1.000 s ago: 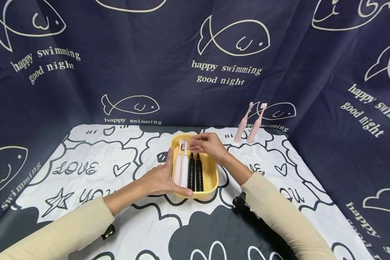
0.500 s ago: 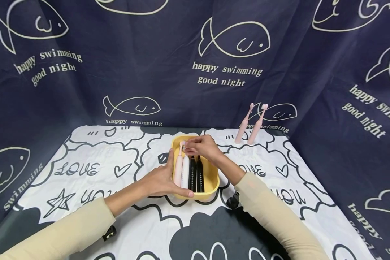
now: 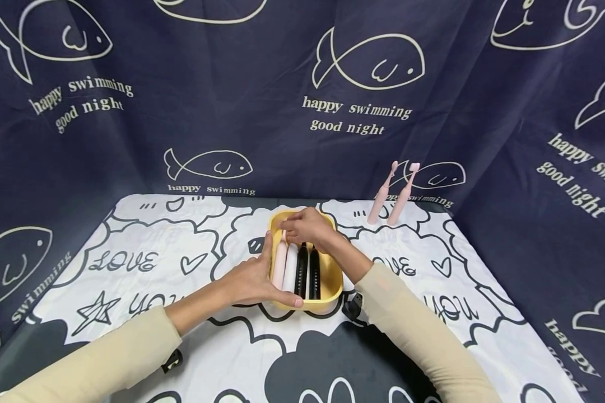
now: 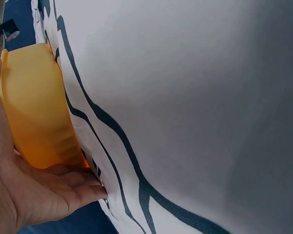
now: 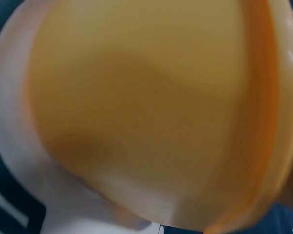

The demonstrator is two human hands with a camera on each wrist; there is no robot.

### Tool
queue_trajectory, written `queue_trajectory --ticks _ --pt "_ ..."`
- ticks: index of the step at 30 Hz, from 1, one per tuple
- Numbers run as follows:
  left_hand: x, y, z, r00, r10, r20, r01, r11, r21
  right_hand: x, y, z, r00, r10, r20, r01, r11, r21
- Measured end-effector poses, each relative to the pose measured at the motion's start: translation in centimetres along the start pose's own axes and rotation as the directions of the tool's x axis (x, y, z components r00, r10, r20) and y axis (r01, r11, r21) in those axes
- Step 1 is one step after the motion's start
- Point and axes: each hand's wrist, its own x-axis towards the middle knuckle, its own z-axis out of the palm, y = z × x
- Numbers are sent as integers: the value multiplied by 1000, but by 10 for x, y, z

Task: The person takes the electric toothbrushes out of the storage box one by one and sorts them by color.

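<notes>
A yellow plastic box (image 3: 331,274) holds a pink electric toothbrush (image 3: 279,266), a white electric toothbrush (image 3: 290,270) and two black electric toothbrushes (image 3: 315,274), side by side. My left hand (image 3: 249,281) grips the box's left side, thumb at the near rim; in the left wrist view its fingers lie around the box's wall (image 4: 36,102). Over the toothbrush heads reaches my right hand (image 3: 308,229), its fingertips at the pink toothbrush's top. It covers most of the heads, so whether it pinches one is unclear. Blurred box wall (image 5: 146,107) fills the right wrist view.
Two pink electric toothbrushes (image 3: 380,204) stand upright at the table's back right. A white and dark patterned cloth (image 3: 146,235) covers the table. Behind and at the sides hangs a dark blue fish-print curtain (image 3: 262,112).
My right hand has moved left across the brush heads, from beside the white toothbrush to the pink one's top. The left hand keeps its grip on the box.
</notes>
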Motion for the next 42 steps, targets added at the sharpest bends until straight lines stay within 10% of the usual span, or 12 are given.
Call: queue_trajectory --ticks 42 --pt "1 -2 0 1000 11 5 -11 999 -37 10 20 -8 993 38 111 -67 961 270"
